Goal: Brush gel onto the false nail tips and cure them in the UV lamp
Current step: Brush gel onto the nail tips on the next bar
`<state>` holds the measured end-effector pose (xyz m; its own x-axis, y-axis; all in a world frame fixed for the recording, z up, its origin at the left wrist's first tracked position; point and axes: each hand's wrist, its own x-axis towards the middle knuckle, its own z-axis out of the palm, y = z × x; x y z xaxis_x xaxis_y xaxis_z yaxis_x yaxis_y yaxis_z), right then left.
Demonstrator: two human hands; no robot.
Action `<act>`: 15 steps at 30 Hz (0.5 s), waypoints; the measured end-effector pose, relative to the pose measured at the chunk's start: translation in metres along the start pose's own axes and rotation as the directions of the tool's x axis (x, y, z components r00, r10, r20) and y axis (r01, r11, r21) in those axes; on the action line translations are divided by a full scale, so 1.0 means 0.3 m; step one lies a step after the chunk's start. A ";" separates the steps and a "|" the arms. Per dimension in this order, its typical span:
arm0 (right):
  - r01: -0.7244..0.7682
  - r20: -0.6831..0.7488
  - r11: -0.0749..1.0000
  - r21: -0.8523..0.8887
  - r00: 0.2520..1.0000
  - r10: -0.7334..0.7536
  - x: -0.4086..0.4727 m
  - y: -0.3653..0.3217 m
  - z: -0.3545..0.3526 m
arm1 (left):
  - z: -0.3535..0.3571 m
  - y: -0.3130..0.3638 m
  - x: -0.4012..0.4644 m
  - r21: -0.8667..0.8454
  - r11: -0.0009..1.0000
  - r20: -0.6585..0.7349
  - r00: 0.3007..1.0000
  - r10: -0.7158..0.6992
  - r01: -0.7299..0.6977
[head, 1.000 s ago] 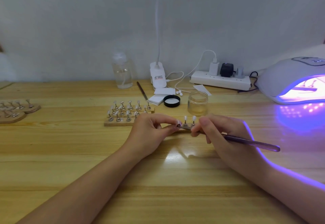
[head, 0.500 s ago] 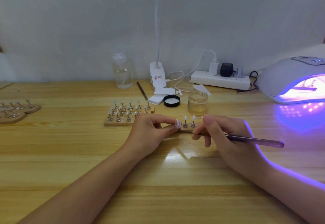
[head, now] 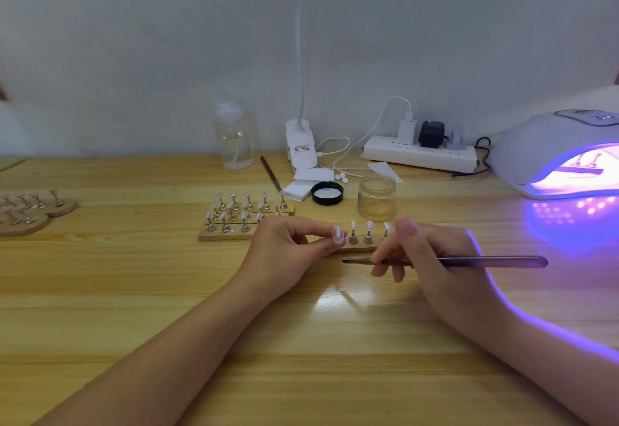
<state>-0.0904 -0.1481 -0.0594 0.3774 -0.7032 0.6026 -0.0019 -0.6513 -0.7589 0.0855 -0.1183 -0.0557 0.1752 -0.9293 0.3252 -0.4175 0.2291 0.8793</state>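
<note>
My left hand (head: 288, 251) pinches a clear false nail tip on its small metal stand (head: 337, 235) between thumb and forefinger, at the left end of a wooden strip (head: 360, 247) that carries several more tips. My right hand (head: 432, 258) grips a dark gel brush (head: 469, 261) like a pen, with its bristle end pointing left just below the strip. An open jar of gel (head: 376, 197) stands behind the strip. The UV lamp (head: 556, 154) glows purple at the right edge, with a strip of tips inside it.
Two more wooden strips of nail tips (head: 246, 216) lie left of centre, round wooden holders (head: 30, 211) at the far left. At the back are a clear pump bottle (head: 233, 137), a black jar lid (head: 327, 193), white pads, a spare brush, a clip lamp and a power strip (head: 418, 154).
My right hand has drawn back to the right and lowered the brush away from the tips. My left hand still pinches the leftmost tip, now turned more toward me.
</note>
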 end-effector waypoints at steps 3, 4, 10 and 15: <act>0.024 -0.053 1.000 -0.012 0.998 -0.025 0.005 -0.003 -0.002 | -0.001 -0.001 0.001 -0.001 1.000 0.000 1.000 0.001 -0.001; 0.026 -0.062 0.999 -0.042 0.998 -0.028 0.009 -0.004 -0.003 | 0.000 -0.002 0.002 0.001 1.000 -0.001 1.000 0.001 -0.001; -0.002 0.003 0.999 -0.048 1.000 0.002 0.007 0.000 0.002 | -0.001 -0.003 0.002 0.004 1.000 0.004 1.000 0.019 -0.019; 0.022 -0.057 1.000 -0.021 0.998 -0.023 0.008 -0.005 -0.003 | 0.000 -0.004 0.002 0.000 1.000 0.007 1.000 0.015 -0.015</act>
<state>-0.0903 -0.1489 -0.0566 0.3236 -0.7031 0.6333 -0.0130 -0.6725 -0.7400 0.0862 -0.1192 -0.0564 0.1626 -0.9277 0.3360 -0.4203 0.2430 0.8742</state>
